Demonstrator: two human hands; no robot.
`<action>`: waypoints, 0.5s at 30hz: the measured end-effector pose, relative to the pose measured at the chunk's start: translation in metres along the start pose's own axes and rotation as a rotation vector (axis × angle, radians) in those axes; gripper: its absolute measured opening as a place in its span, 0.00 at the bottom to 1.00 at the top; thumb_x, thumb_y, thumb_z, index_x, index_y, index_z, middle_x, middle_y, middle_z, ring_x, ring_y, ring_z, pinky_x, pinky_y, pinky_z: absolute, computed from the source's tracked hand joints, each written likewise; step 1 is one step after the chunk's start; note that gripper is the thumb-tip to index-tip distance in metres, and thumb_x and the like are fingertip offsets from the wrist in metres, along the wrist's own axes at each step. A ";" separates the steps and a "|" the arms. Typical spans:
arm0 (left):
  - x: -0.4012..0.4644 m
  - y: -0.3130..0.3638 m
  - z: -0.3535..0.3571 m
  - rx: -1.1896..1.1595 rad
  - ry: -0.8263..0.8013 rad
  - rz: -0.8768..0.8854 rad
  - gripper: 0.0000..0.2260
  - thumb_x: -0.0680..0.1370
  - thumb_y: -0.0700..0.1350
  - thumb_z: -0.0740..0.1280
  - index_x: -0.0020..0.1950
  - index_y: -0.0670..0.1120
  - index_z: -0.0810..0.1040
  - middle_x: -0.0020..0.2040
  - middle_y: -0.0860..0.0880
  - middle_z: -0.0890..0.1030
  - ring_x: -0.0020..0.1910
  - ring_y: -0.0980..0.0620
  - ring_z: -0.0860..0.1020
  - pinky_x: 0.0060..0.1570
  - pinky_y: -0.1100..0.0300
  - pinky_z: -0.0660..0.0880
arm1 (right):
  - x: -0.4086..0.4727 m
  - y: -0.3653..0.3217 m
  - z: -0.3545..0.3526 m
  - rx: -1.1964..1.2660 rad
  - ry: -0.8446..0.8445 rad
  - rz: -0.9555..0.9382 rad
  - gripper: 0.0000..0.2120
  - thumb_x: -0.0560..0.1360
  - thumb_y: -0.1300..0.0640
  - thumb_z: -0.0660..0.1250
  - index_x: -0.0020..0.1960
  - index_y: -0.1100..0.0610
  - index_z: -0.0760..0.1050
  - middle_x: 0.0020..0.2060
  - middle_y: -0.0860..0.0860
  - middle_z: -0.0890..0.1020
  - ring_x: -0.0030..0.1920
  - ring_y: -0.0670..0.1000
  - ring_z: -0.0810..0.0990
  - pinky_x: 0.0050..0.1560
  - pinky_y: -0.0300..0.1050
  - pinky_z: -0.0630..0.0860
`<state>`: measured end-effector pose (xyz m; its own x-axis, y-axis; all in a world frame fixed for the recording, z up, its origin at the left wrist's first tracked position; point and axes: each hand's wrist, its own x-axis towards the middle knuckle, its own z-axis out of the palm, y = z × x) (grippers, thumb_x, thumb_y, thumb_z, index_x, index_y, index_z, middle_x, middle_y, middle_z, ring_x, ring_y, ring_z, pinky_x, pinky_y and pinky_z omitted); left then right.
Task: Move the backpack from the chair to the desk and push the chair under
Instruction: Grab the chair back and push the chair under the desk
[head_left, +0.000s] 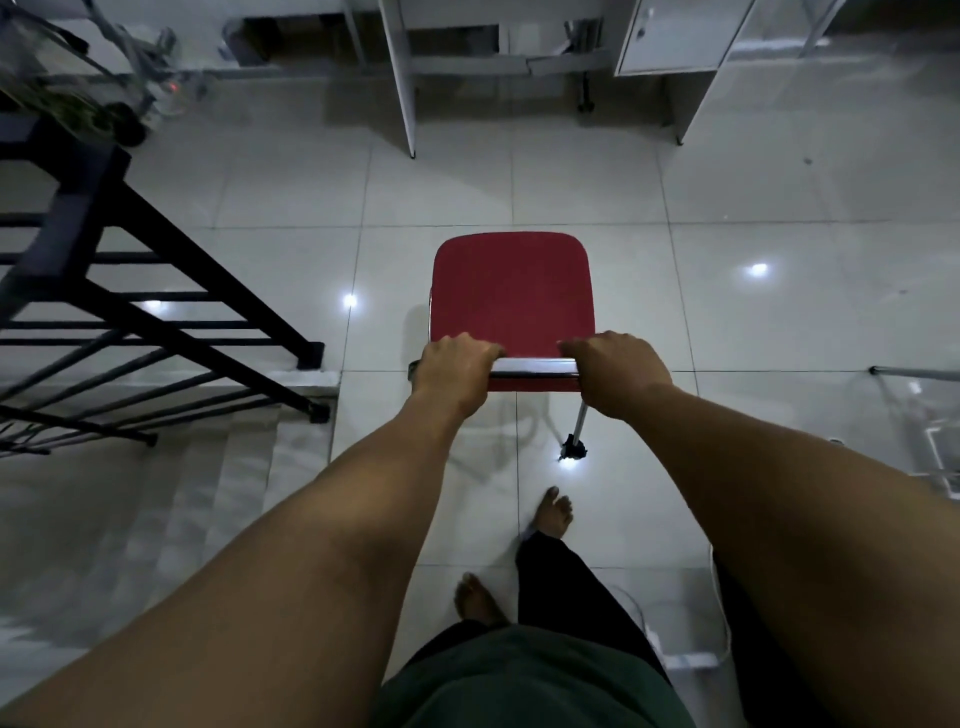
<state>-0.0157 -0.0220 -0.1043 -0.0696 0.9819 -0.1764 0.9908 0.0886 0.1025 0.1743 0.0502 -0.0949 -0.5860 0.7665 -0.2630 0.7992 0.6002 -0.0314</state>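
Behind chair (511, 296), seat facing desk (410, 83), both hands gripping

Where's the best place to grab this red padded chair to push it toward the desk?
Grip the top rail of the backrest from behind, as the left hand and right hand do now, one at each end. On the red padded chair, that chrome-edged bar is the nearest, highest part, and spaced hands should steer it straight.

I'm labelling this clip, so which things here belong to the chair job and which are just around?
Job: red chair, left hand and right hand gripping its backrest, white desk ahead.

Just around: black stair railing, cabinet, stairs.
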 end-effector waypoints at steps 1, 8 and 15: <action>0.000 -0.001 0.000 -0.004 0.001 -0.001 0.20 0.74 0.38 0.72 0.63 0.55 0.81 0.48 0.47 0.85 0.46 0.43 0.83 0.47 0.50 0.79 | 0.002 0.000 -0.001 -0.003 -0.008 -0.001 0.19 0.71 0.63 0.71 0.59 0.48 0.79 0.38 0.50 0.80 0.36 0.56 0.78 0.36 0.45 0.71; 0.010 -0.007 0.002 0.041 -0.004 -0.003 0.23 0.71 0.35 0.71 0.62 0.56 0.80 0.45 0.47 0.84 0.43 0.41 0.82 0.42 0.51 0.78 | 0.011 0.000 0.006 -0.091 -0.024 0.014 0.16 0.67 0.62 0.71 0.52 0.49 0.79 0.33 0.49 0.77 0.32 0.57 0.77 0.33 0.45 0.71; 0.044 -0.017 -0.007 0.059 0.015 -0.012 0.22 0.73 0.36 0.72 0.63 0.55 0.80 0.46 0.47 0.84 0.44 0.42 0.83 0.45 0.49 0.81 | 0.044 0.008 0.001 -0.068 0.038 0.024 0.15 0.66 0.62 0.70 0.51 0.50 0.79 0.32 0.49 0.75 0.31 0.57 0.72 0.33 0.45 0.68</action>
<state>-0.0359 0.0210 -0.1070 -0.0824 0.9833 -0.1620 0.9950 0.0904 0.0428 0.1550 0.0890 -0.1081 -0.5723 0.7883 -0.2262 0.8031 0.5945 0.0401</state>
